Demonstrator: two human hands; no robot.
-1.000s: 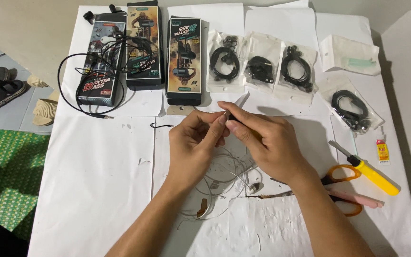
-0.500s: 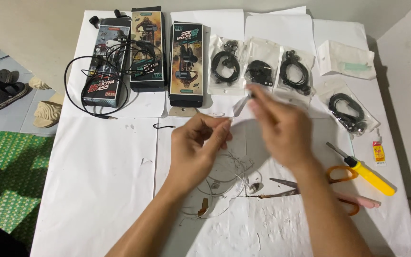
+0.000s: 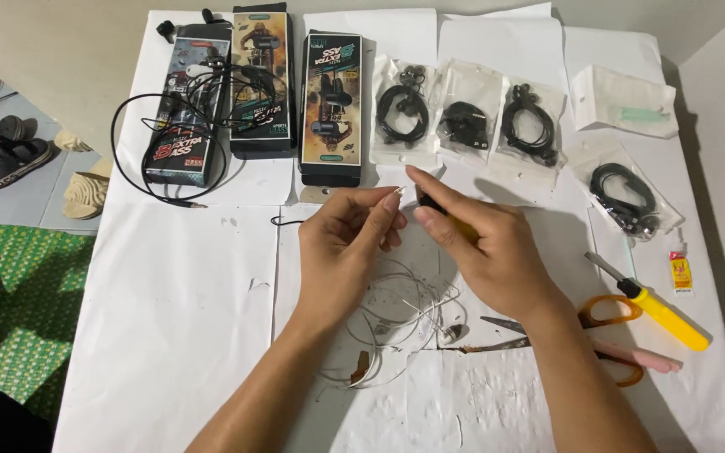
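Over the white paper sheet (image 3: 169, 319), my left hand (image 3: 350, 243) pinches the thin end of a white earphone wire between thumb and forefinger. The rest of that wire lies in a loose tangle (image 3: 396, 323) with its earbuds just below my hands. My right hand (image 3: 488, 252) is closed around a small dark and yellow object (image 3: 455, 222), mostly hidden by my fingers. Its tip sits a little right of my left fingertips. The two hands almost touch.
Three printed earphone boxes (image 3: 329, 101) and a loose black cable (image 3: 161, 126) lie at the back left. Clear bags of black earphones (image 3: 463, 126) lie at the back right. Orange-handled scissors (image 3: 606, 315), a yellow-handled screwdriver (image 3: 660, 309) and a small glue tube (image 3: 680, 270) are at the right. Sandals (image 3: 2, 151) are on the floor at the left.
My right hand rose away toward the boxes half a second ago, then came back down close to my left fingertips. My left hand kept its pinch on the wire.
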